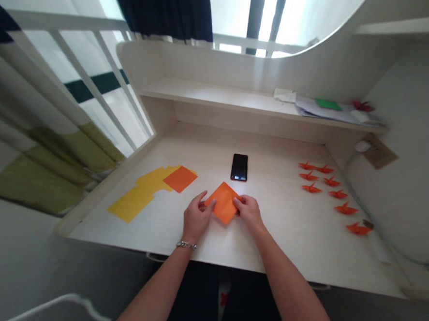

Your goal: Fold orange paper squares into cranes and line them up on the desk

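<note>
An orange square of paper [223, 203] is held up between my two hands just above the white desk, one corner pointing toward me. My left hand [198, 216] pinches its left corner, thumb on top. At the right corner, my right hand [249, 211] grips the sheet between thumb and fingers. Faint lines on the paper are too soft to tell as creases. To the left lies a second orange sheet [180, 179], partly over yellow paper pieces [132, 204]. A black phone [239, 167] rests flat beyond my hands.
Several folded orange paper cranes [346, 208] stand along the right side of the desk [267, 251]. A raised shelf [218, 95] at the back carries papers, a green sheet [328, 104] and a dark red folded piece [363, 106]. A cable [364, 201] runs down the right wall.
</note>
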{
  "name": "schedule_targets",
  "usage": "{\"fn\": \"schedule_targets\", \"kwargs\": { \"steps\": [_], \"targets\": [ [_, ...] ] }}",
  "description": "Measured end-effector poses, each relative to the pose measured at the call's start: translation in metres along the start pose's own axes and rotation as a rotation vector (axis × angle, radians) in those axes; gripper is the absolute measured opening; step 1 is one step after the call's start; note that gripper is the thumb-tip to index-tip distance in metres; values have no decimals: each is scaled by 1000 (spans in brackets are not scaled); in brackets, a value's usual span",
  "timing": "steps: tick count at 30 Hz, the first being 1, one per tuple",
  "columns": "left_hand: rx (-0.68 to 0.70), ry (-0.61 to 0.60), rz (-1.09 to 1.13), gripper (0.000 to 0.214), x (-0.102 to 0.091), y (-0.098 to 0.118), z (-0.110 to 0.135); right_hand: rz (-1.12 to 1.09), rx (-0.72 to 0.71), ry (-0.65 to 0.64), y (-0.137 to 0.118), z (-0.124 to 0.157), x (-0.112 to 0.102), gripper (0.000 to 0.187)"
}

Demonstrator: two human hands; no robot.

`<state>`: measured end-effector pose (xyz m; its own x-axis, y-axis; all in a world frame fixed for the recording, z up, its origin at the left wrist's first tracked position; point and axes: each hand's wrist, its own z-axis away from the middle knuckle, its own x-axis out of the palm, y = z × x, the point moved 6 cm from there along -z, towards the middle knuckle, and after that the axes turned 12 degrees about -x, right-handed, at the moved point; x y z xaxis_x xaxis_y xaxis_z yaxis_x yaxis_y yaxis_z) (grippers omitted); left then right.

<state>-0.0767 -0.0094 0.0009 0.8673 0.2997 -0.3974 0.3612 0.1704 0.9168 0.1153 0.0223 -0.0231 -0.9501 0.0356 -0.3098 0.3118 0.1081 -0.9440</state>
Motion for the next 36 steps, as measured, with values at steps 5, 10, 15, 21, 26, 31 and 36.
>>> {"fn": "schedule_targets", "kwargs": {
  "steps": [5, 10, 15, 21, 26, 31, 36],
  "targets": [
    [-61, -308, -87, 48, 20, 3, -14, 196, -31, -51, 1, -7, -24, 22],
    [4, -273, -331, 40, 34, 13, -11, 411, -64, 15, 1, -15, -50, 16],
    [37, -209, -528, 36, 41, 13, -2, 546, -98, 74, 3, -9, -54, 25],
    [119, -209, -594, 32, 39, 17, -5, 591, -161, 131, 0, 9, -62, 31],
    [199, -207, -634, 46, 48, 28, -19, 629, -250, 74, 0, 38, -57, 29],
    [189, -262, -655, 56, 75, 37, -40, 638, -249, 74, 2, 44, -53, 27],
    [165, -341, -559, 48, 89, 41, -50, 620, -225, 50, 1, 39, -54, 27]
  ]
}}
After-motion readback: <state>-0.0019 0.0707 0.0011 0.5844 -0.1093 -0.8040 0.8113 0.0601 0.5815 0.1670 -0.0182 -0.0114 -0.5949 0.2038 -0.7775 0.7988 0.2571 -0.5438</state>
